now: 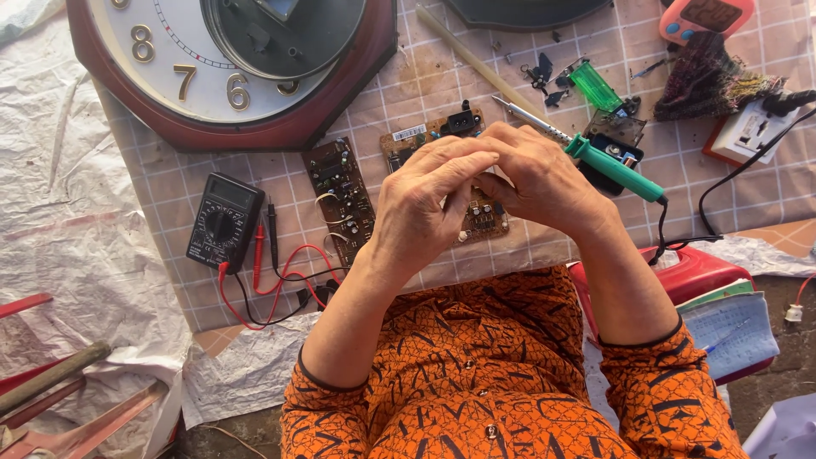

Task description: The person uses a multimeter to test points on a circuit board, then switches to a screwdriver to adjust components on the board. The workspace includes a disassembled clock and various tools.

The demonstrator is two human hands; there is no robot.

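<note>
Soldering iron (614, 167) gripped in right hand (544, 183), tip clear of circuit board (484, 217) lying on desk (425, 81) under left hand (425, 208) with fingers curled, grip unclear; multimeter (223, 223) idle aside; no joint underway.

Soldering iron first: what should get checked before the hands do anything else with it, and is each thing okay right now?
1. Soldering iron held firmly: ok, the right hand is closed around its green handle.
2. Metal tip away from the hands: cannot tell, the tip points up-left above the knuckles, but any gap is unclear.
3. Circuit board visible for work: not ok, both hands cover most of it.
4. Left hand free to steady things: not ok, its fingers are folded over the right hand.
5. Iron's black cord lying loose: ok, it trails off to the right across the table.
6. Multimeter out of the way: ok, it lies to the left, apart from both hands.
</note>
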